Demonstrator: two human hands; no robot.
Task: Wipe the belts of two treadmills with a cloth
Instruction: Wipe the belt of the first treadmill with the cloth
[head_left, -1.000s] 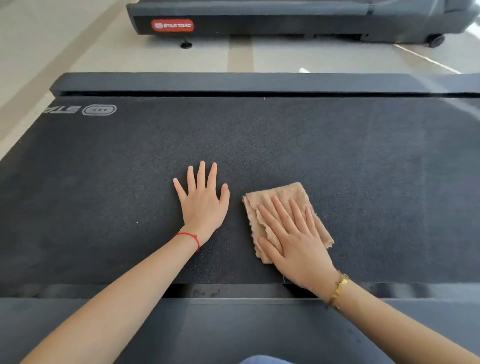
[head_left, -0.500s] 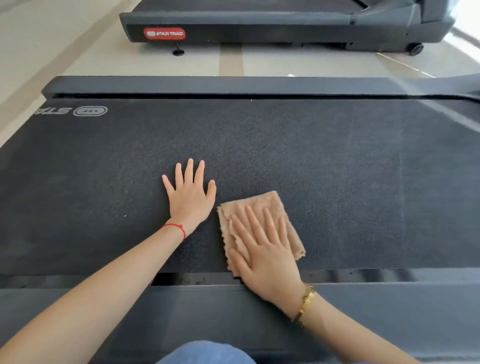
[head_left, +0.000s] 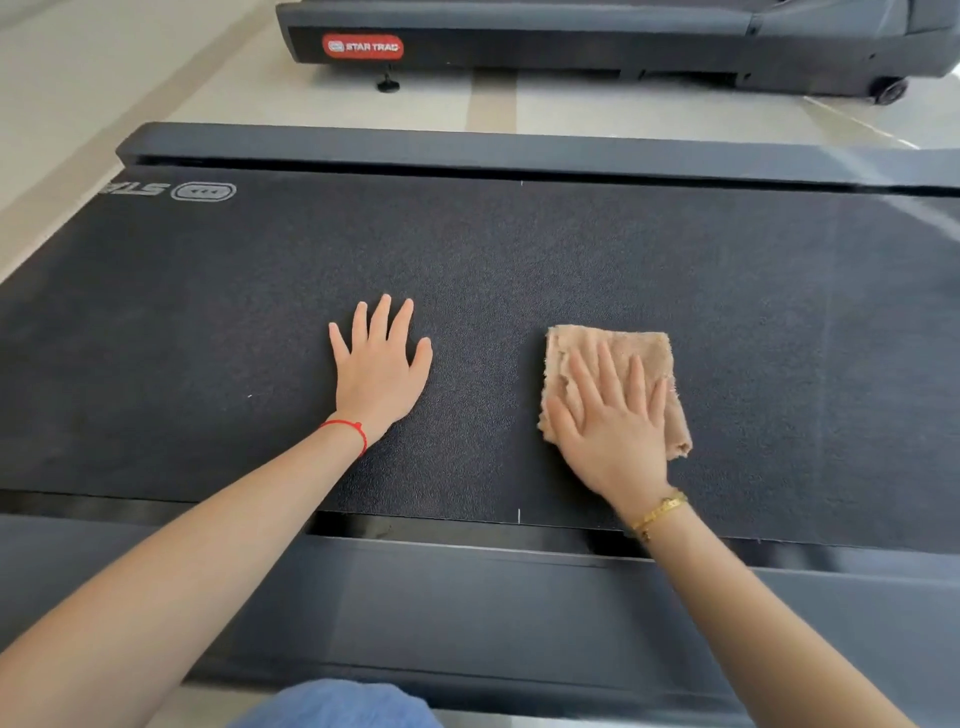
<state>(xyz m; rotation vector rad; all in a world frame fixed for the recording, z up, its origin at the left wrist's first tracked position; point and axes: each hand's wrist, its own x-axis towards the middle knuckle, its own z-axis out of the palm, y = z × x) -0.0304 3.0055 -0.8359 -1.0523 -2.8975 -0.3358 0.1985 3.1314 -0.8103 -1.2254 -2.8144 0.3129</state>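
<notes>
Currently the tan cloth (head_left: 623, 364) is pressed flat under the straight-fingered right hand (head_left: 610, 423) on the treadmill belt (head_left: 519, 260), with unwiped belt stretching rightward, while the left hand (head_left: 379, 369) is laid flat, holding nothing

Right hand (head_left: 613, 421) flat on cloth (head_left: 639, 348) (belt (head_left: 519, 260) beneath).

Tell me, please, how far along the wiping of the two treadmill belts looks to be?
Done: nothing shows as finished; the near belt bears no visible wipe marks. In hand: the right hand presses the cloth flat on that belt, while the left hand rests flat beside it. Left: the far treadmill lies across the floor, out of reach from here.
</notes>
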